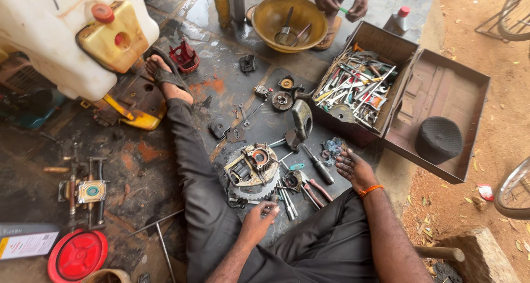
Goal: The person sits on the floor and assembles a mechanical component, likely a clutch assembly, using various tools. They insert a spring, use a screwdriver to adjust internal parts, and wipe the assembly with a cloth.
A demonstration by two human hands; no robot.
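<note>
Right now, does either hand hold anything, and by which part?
The left hand pinches something small at its fingertips; what it is cannot be told. The right hand rests open, holding nothing.

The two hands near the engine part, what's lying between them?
In the head view, pliers and small tools lie between the left hand and right hand.

Greasy engine part (252, 167) with toothed ring lay flat on the floor between the legs. Beside it: red-handled pliers (312, 190), black-handled screwdriver (319, 166), small sockets (288, 202).
</note>
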